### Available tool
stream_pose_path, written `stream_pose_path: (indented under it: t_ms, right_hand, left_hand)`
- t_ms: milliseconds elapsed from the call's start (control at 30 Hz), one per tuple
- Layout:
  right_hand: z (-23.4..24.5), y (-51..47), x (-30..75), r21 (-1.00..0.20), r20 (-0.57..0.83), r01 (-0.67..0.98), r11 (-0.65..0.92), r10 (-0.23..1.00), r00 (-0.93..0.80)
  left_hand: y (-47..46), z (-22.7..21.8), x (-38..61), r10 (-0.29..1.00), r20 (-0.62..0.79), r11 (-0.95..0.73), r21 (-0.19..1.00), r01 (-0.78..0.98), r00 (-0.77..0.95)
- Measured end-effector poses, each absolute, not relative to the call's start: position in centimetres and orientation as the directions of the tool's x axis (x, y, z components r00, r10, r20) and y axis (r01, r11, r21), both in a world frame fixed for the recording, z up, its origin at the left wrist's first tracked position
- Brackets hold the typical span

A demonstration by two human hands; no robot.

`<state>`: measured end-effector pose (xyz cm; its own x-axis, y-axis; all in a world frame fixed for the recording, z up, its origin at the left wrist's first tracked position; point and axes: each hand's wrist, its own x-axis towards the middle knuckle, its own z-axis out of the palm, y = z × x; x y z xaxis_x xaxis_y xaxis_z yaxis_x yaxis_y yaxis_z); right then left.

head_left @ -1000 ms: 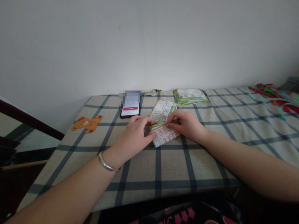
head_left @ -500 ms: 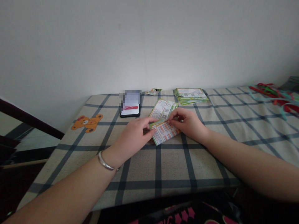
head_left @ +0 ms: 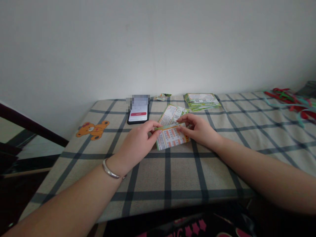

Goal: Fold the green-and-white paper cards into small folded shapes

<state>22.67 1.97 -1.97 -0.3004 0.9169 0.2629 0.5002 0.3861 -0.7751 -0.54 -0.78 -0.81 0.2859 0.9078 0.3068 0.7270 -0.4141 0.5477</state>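
Observation:
A printed paper leaflet (head_left: 170, 137), white with orange blocks and green edging, is folded across the middle of the table. Its far part, with text and a square code, slants away behind the fold. My left hand (head_left: 143, 133) pinches the fold's left end between thumb and fingers. At the right end, my right hand (head_left: 195, 130) has its thumb on the near face and its fingers bent over the top edge, closed on the paper. A silver bangle (head_left: 111, 169) circles my left wrist.
Behind the leaflet lie a phone (head_left: 138, 113) with a lit screen, a small crumpled green paper (head_left: 163, 96) and a stack of similar leaflets (head_left: 201, 100). Red and teal ribbons (head_left: 293, 102) lie far right. A bear picture (head_left: 93, 130) marks the checked tablecloth (head_left: 182, 177); a wall stands behind.
The leaflet's near part has tilted up and turned slightly, its lower edge now nearer the fold. My left thumb has moved up onto the fold, and the left fingers have closed.

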Motion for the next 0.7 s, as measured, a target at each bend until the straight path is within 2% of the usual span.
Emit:
stream_pose_path:
  t_ms: [100,300,433,700]
  right_hand:
    - [-2.08,2.07,22.77,-0.783,0.239,0.500,0.369,0.921,-0.306]
    - [-2.65,2.31,22.75,-0.841,0.243,0.417,0.344,0.930,-0.278]
    - [-2.58,2.15,22.55,-0.895,0.214,0.331,0.298,0.940,-0.267]
    - [-2.54,2.10,22.37,-0.915,0.215,0.281,0.290,0.939,-0.268]
  left_hand:
    - [-0.62,-0.94,-0.68,0.912,0.296,-0.408,0.569,0.714,0.285]
    - [-0.65,-0.64,-0.67,0.874,0.353,-0.480,0.517,0.709,0.334]
    - [-0.80,-0.53,-0.59,0.876,0.355,-0.478,0.542,0.691,0.327]
    - [-0.88,-0.35,-0.39,0.893,0.346,-0.444,0.580,0.683,0.287]
